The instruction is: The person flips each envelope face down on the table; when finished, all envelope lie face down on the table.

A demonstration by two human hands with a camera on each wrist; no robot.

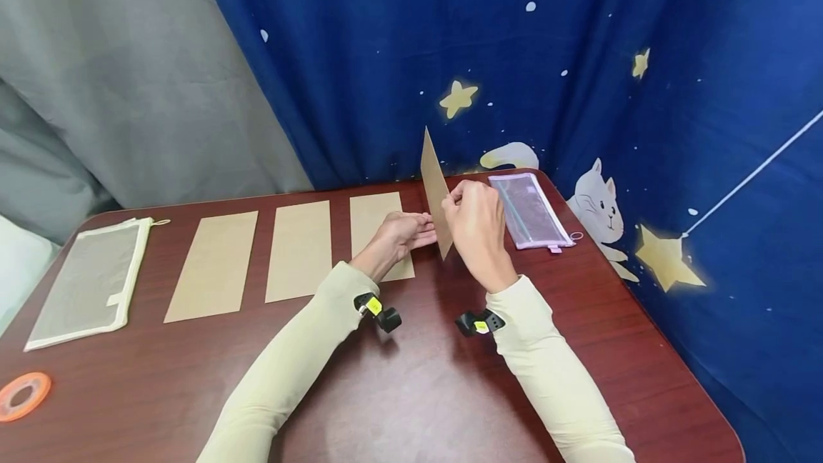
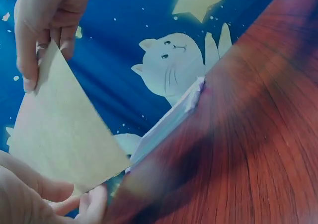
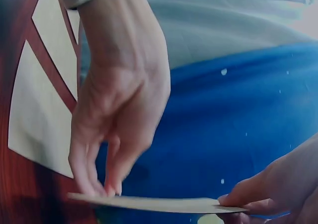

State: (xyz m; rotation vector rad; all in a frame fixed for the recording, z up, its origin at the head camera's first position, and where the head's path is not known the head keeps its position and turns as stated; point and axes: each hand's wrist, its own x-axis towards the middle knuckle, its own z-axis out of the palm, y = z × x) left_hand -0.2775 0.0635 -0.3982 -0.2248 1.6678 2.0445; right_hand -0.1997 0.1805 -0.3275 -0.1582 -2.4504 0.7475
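Observation:
A stiff brown paper card stands upright on its narrow side above the table's far part. My right hand pinches it by the near edge; in the left wrist view that right hand grips the card's upper corner. Fairly straight fingers of my left hand reach to the card's lower part, palm turned up. From the right wrist view, the left hand's fingertips meet the card near one end. Beneath the left hand lies another brown card, partly covered by it.
Two more brown cards lie left on the dark red table. A cream mesh zip pouch is at the far left, an orange tape roll nearer. Beyond my right hand is a lilac mesh pouch. Curtains hang behind.

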